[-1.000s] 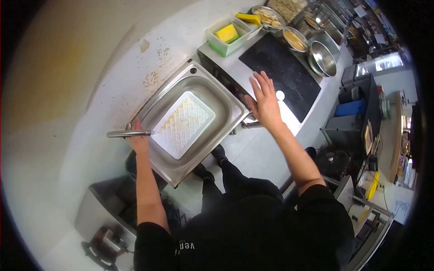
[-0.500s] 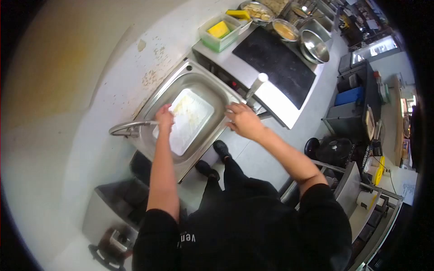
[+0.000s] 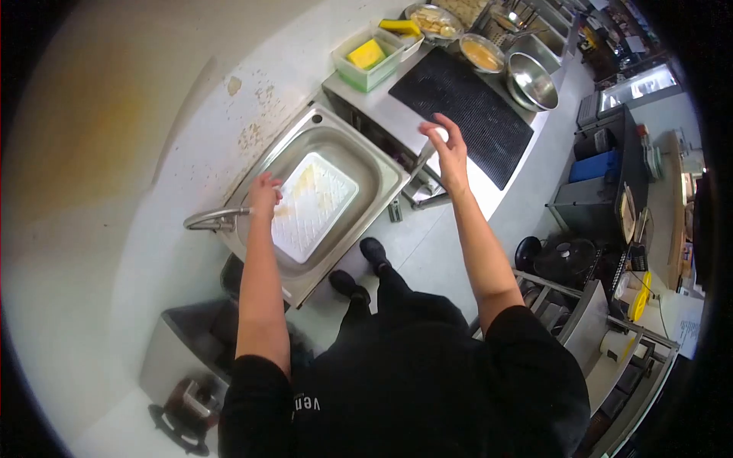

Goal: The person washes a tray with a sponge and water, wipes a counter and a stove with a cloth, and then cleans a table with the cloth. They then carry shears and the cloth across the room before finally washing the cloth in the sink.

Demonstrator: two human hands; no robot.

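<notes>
A white ridged tray [image 3: 313,210] with yellowish residue lies in the steel sink [image 3: 366,145]. My left hand [image 3: 264,196] is above the sink's left part, beside the faucet spout [image 3: 217,220], with its fingers loosely bent and nothing visible in them. On the right, my right hand [image 3: 450,151] has its thumb and fingers around the white top [image 3: 439,135] of an upright metal piece near the counter's edge. The lower part of that piece leans toward the sink's right corner.
A black ribbed mat [image 3: 466,107] covers part of the counter. Behind it stand a green-tinted container [image 3: 369,75] with a yellow sponge [image 3: 366,55], food bowls [image 3: 481,53] and a steel bowl [image 3: 532,82]. Shelving with pans is at the lower right.
My right hand has moved from the sink's right edge up to the white top. My left hand came in over the tray, then shifted slightly left.
</notes>
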